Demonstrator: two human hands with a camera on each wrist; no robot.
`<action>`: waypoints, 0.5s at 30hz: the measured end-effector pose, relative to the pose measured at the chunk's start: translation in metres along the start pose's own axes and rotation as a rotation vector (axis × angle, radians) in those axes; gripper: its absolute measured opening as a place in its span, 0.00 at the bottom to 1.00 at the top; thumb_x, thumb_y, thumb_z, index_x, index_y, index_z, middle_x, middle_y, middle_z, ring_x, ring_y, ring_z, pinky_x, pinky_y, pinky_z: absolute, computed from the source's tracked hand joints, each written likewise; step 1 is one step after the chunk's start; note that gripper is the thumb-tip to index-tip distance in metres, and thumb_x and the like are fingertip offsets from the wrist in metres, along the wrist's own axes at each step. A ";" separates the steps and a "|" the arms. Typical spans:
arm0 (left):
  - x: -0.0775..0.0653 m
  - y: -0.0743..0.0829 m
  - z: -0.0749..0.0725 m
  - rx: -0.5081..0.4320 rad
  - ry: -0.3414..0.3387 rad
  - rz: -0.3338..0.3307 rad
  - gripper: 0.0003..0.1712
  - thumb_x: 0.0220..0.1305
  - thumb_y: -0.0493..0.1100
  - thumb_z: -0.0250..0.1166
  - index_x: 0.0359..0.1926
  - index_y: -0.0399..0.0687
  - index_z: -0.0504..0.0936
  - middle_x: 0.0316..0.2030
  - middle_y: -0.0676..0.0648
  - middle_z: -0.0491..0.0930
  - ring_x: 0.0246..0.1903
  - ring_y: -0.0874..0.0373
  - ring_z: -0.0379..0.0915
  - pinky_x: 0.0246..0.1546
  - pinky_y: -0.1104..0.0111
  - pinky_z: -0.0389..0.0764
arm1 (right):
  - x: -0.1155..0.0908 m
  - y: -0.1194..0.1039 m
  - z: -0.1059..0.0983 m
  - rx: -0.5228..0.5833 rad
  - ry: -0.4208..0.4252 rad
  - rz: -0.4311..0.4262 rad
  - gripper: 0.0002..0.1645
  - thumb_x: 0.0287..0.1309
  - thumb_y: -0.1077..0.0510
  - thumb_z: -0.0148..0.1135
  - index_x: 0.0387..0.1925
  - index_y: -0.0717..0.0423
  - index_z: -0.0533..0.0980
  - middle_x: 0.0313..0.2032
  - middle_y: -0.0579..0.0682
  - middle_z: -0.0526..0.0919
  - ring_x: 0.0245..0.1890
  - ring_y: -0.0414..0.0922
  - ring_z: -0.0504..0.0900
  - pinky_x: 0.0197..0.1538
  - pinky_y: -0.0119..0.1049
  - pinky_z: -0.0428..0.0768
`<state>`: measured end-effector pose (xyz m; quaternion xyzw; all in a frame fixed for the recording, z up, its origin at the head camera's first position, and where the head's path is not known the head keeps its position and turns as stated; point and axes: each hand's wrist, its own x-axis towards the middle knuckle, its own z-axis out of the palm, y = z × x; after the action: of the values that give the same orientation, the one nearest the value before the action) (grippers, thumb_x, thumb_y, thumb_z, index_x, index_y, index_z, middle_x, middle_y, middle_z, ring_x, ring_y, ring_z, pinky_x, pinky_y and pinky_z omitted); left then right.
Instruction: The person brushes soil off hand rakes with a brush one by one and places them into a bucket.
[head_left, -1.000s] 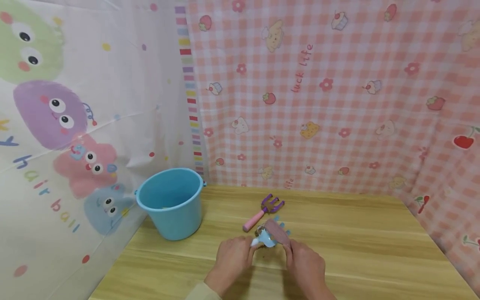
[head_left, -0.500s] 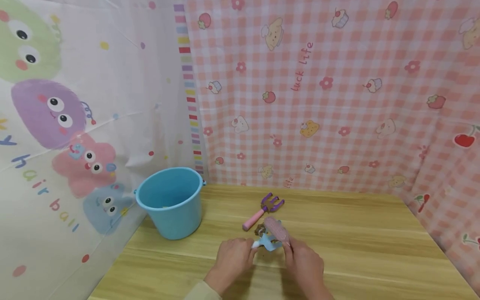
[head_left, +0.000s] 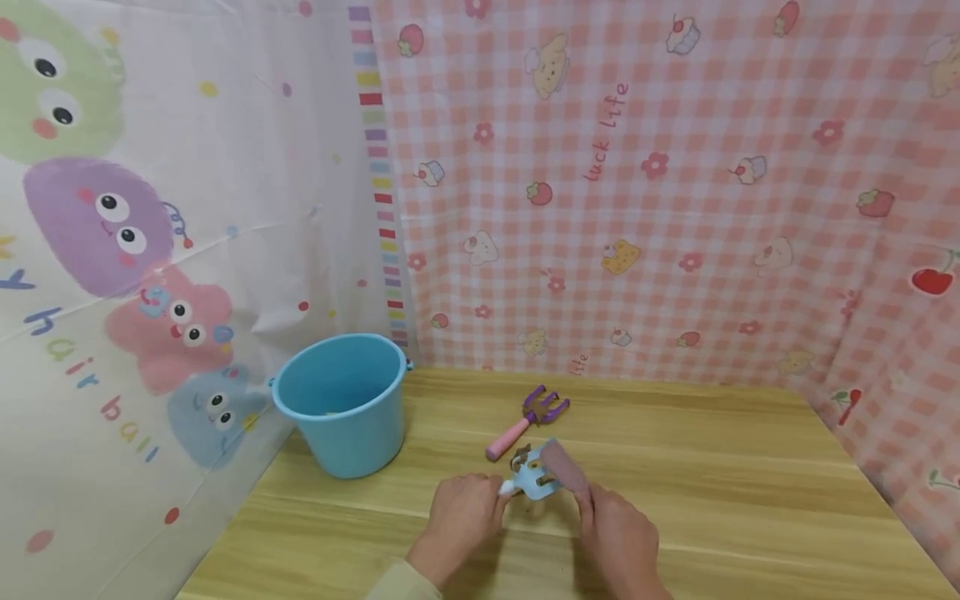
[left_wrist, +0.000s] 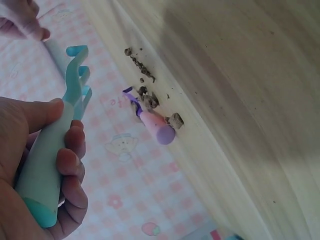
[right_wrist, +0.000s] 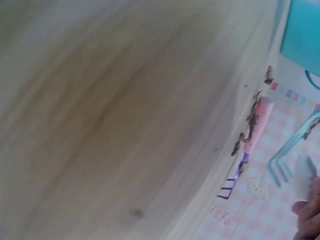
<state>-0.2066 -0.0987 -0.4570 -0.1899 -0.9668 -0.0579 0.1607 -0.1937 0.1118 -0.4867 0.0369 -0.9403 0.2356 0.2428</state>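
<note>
My left hand [head_left: 465, 512] grips the pale handle of a light-blue garden hand rake [left_wrist: 76, 80], its fingers curled round it in the left wrist view. My right hand [head_left: 618, 533] pinches one end of an oblong, dull-pink, brush-like piece [head_left: 564, 467]. That piece overlaps the rake's tines in the head view. Brown soil clumps [left_wrist: 148, 98] lie on the table behind the rake. A second hand rake [head_left: 528, 423], with a pink handle and purple tines, lies beyond them; soil shows at its tines.
A light-blue bucket [head_left: 345, 417] stands at the left on the wooden table [head_left: 712, 483]. A pink checked cloth [head_left: 637, 208] hangs behind the table, and a white printed sheet [head_left: 300, 167] at the left. Small crumbs dot the tabletop.
The blue rake has tilted up and down slightly, its head now showing more of its face. My right hand and the pink piece have shifted a little right, across the tines.
</note>
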 end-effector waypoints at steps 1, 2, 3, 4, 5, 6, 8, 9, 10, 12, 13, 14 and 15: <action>0.000 0.000 0.000 0.001 -0.003 0.006 0.16 0.65 0.51 0.65 0.23 0.53 0.73 0.17 0.55 0.69 0.17 0.60 0.69 0.18 0.66 0.68 | 0.000 -0.001 0.000 0.011 0.026 -0.019 0.09 0.62 0.53 0.66 0.34 0.55 0.83 0.21 0.48 0.80 0.17 0.48 0.78 0.17 0.46 0.71; 0.000 0.001 0.001 0.002 -0.002 0.012 0.16 0.64 0.51 0.66 0.23 0.52 0.74 0.17 0.55 0.69 0.17 0.60 0.69 0.18 0.67 0.68 | 0.000 -0.003 0.000 0.020 0.046 -0.038 0.09 0.62 0.54 0.66 0.35 0.55 0.83 0.22 0.49 0.81 0.18 0.50 0.79 0.17 0.47 0.71; 0.001 0.002 0.001 0.003 -0.003 0.016 0.16 0.64 0.51 0.66 0.23 0.52 0.74 0.17 0.55 0.69 0.17 0.60 0.69 0.18 0.67 0.68 | 0.000 -0.005 0.001 0.027 0.050 -0.049 0.09 0.62 0.53 0.66 0.35 0.55 0.83 0.22 0.49 0.81 0.19 0.51 0.80 0.17 0.47 0.72; 0.001 0.002 0.001 0.004 -0.002 0.018 0.16 0.64 0.51 0.66 0.23 0.52 0.74 0.17 0.55 0.69 0.17 0.60 0.69 0.18 0.67 0.68 | -0.001 -0.007 0.003 0.028 0.049 -0.057 0.10 0.63 0.53 0.65 0.37 0.56 0.83 0.23 0.50 0.82 0.19 0.51 0.80 0.18 0.47 0.72; 0.001 0.004 0.001 0.004 -0.003 0.020 0.16 0.64 0.51 0.66 0.23 0.52 0.74 0.17 0.55 0.69 0.17 0.61 0.68 0.18 0.67 0.67 | -0.001 -0.009 0.005 0.028 0.046 -0.058 0.10 0.63 0.53 0.65 0.38 0.56 0.83 0.24 0.51 0.82 0.20 0.53 0.81 0.18 0.47 0.72; 0.001 0.005 0.000 0.005 -0.003 0.022 0.16 0.64 0.51 0.66 0.23 0.52 0.74 0.17 0.56 0.68 0.17 0.61 0.68 0.18 0.67 0.67 | -0.002 -0.009 0.007 0.025 0.035 -0.055 0.11 0.63 0.53 0.65 0.40 0.56 0.84 0.24 0.51 0.82 0.20 0.53 0.81 0.17 0.47 0.72; 0.001 0.006 0.001 -0.001 0.003 0.024 0.16 0.64 0.51 0.67 0.23 0.52 0.73 0.16 0.55 0.68 0.16 0.61 0.67 0.17 0.67 0.67 | -0.005 -0.009 0.010 0.008 0.006 -0.041 0.11 0.64 0.53 0.64 0.40 0.57 0.83 0.23 0.51 0.81 0.19 0.52 0.81 0.17 0.46 0.71; 0.000 0.007 0.001 -0.007 0.003 0.019 0.16 0.64 0.51 0.66 0.23 0.52 0.73 0.16 0.55 0.67 0.16 0.61 0.67 0.17 0.67 0.66 | -0.006 -0.009 0.011 0.000 0.000 -0.033 0.11 0.63 0.53 0.64 0.39 0.57 0.83 0.22 0.50 0.80 0.19 0.52 0.80 0.17 0.46 0.71; 0.000 0.007 0.001 -0.009 0.007 0.016 0.17 0.64 0.50 0.67 0.23 0.52 0.73 0.16 0.55 0.67 0.16 0.61 0.66 0.17 0.67 0.66 | -0.007 -0.008 0.012 -0.006 0.008 -0.033 0.11 0.63 0.53 0.65 0.39 0.57 0.83 0.21 0.50 0.80 0.18 0.52 0.80 0.17 0.45 0.71; -0.001 0.008 0.001 -0.019 0.013 0.010 0.17 0.64 0.50 0.66 0.22 0.52 0.72 0.16 0.55 0.67 0.15 0.61 0.66 0.17 0.68 0.66 | -0.007 -0.007 0.012 -0.022 0.026 -0.052 0.11 0.63 0.53 0.65 0.38 0.57 0.83 0.21 0.50 0.79 0.17 0.51 0.78 0.16 0.45 0.70; -0.001 0.008 0.002 -0.023 0.015 0.008 0.17 0.64 0.50 0.67 0.22 0.53 0.72 0.16 0.55 0.67 0.15 0.61 0.66 0.17 0.68 0.66 | -0.007 -0.006 0.012 -0.030 0.035 -0.065 0.11 0.62 0.53 0.65 0.37 0.58 0.83 0.21 0.50 0.79 0.16 0.51 0.77 0.16 0.44 0.70; -0.001 0.008 0.002 -0.026 0.018 0.004 0.17 0.64 0.50 0.67 0.22 0.53 0.72 0.16 0.56 0.67 0.15 0.61 0.66 0.16 0.68 0.66 | -0.007 -0.006 0.011 -0.037 0.045 -0.075 0.11 0.62 0.53 0.66 0.37 0.58 0.82 0.20 0.49 0.78 0.15 0.50 0.77 0.16 0.44 0.70; -0.001 0.008 0.002 -0.030 0.021 0.001 0.17 0.63 0.50 0.67 0.22 0.53 0.72 0.16 0.56 0.67 0.15 0.61 0.66 0.16 0.68 0.66 | -0.006 -0.005 0.011 -0.044 0.053 -0.082 0.11 0.62 0.54 0.66 0.37 0.58 0.82 0.20 0.49 0.78 0.15 0.50 0.76 0.15 0.43 0.70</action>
<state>-0.2029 -0.0916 -0.4589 -0.1923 -0.9640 -0.0744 0.1678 -0.1922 0.1015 -0.4962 0.0639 -0.9361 0.2058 0.2779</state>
